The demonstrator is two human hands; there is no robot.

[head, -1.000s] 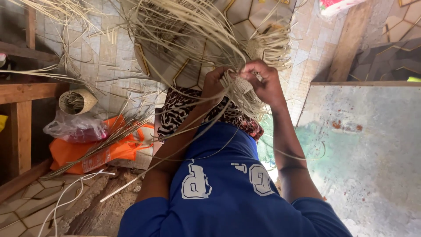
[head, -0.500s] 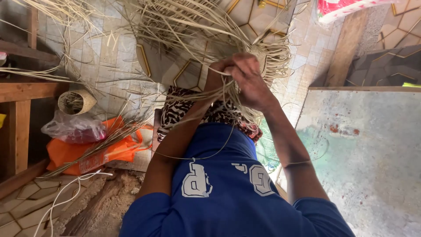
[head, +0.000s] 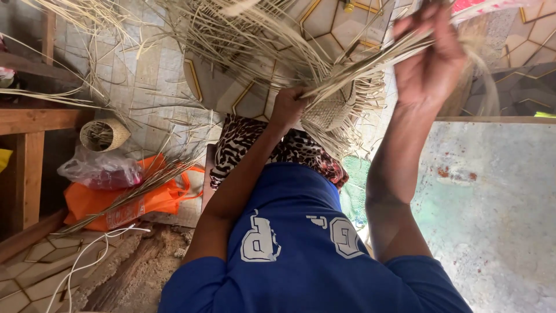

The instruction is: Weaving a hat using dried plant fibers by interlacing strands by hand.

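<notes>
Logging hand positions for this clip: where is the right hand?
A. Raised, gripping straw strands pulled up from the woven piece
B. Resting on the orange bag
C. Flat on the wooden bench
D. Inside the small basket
A: the right hand is raised and closed on straw strands that run down to the woven piece, which the left hand steadies.

A floor of pale tiles with yellow hexagon lines (head: 324,23) lies in daylight. A worn wooden bench (head: 29,122) stands at the left. A weathered grey-green slab (head: 492,208) fills the right side. Bare dirt (head: 133,272) shows near the lower left.
</notes>
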